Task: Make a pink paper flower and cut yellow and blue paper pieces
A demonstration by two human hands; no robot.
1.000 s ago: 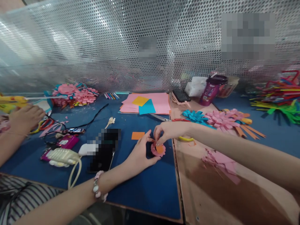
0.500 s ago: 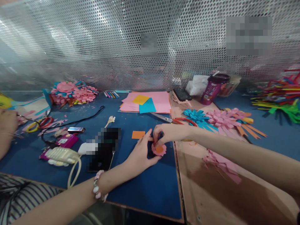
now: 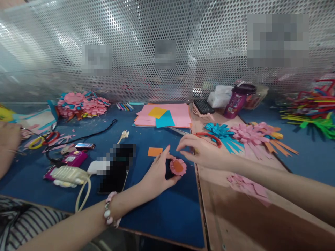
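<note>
My left hand steadies a small pink paper flower with an orange paper centre. The thumb is against the flower's near edge and the other fingers are at its left and far side. To the right of the flower, my right hand hovers with fingers apart and nothing between them. Right behind it lies a pair of scissors with red handles, partly covered by that hand. An orange paper rectangle lies flat just beyond my left hand.
Pink paper sheets are stacked at the back, near a purple cup. Paper flowers lie on the right and a heap at back left. A phone is left of my hand. Another person's hand is far left.
My right hand has drawn off the flower toward the right and its fingers have spread. The orange centre now shows fully. My left hand has stayed at the flower.
</note>
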